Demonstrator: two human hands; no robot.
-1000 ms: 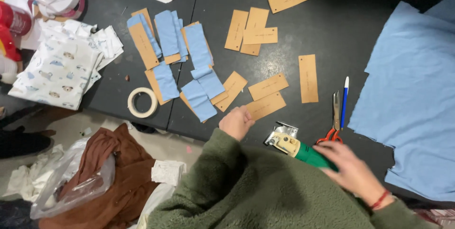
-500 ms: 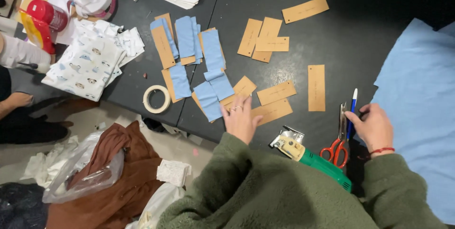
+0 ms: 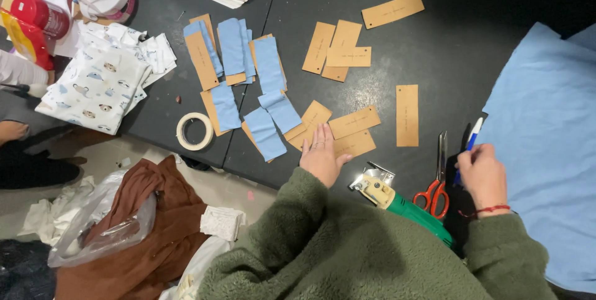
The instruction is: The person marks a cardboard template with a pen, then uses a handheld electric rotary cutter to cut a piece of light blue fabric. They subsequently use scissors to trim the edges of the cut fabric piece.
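The left hand (image 3: 321, 156) lies flat and released, palm down, on a brown card tag (image 3: 354, 143) near the lower middle of the frame, at the front edge of the dark table (image 3: 434, 45). The right hand (image 3: 483, 174), at the lower right, is pinched around a blue-and-white pen (image 3: 470, 142) whose tip points toward the upper part of the frame, just beside the red-handled scissors (image 3: 437, 179).

To do this well, I judge that the left palm should keep the tag pressed still while the pen comes across, so the card does not slide on the smooth table, and the pen should pass clear of the scissor blades and the green-handled tool (image 3: 397, 202) lying between the two hands.

Counted: about nine brown tags lie bare. Four are in a loose group at the upper middle, one lies alone on the right, and roughly four are around the left hand. Several more are partly hidden under blue cloth strips (image 3: 267, 64), of which I count about seven; the overlaps make both counts uncertain. There is one roll of tape (image 3: 194, 131) at the table's lower left edge, one pair of scissors, one pen and one large blue cloth sheet (image 3: 546, 132) at the right. A printed white fabric pile (image 3: 102, 86) sits at the upper left.
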